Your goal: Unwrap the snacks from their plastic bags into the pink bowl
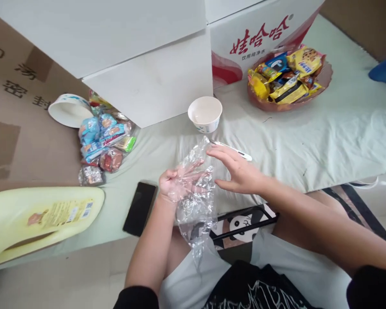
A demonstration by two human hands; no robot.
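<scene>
My left hand [173, 184] is in front of me with a crinkled clear plastic bag [197, 206] lying over its fingers and hanging toward my lap. Through the film the fingers look stretched; the thumb lies along the bag's edge. To the right, my right hand [236, 171] is held open, fingers extended, fingertips close to the bag; whether they touch it I cannot tell. Beyond those fingers lies a slim white tool [244, 155] with a dark mark, partly hidden, perhaps a utility knife. A white paper bowl [206, 112] stands upright just past the bag.
Wrapped snacks [104, 137] and a tipped paper bowl [70, 112] lie at left. Nearer are a phone [139, 209] and a yellow jug [48, 214] on its side. Behind stand white cartons [161, 81]. A snack-filled bowl [289, 106] sits at back right on the pale green cloth [341, 133].
</scene>
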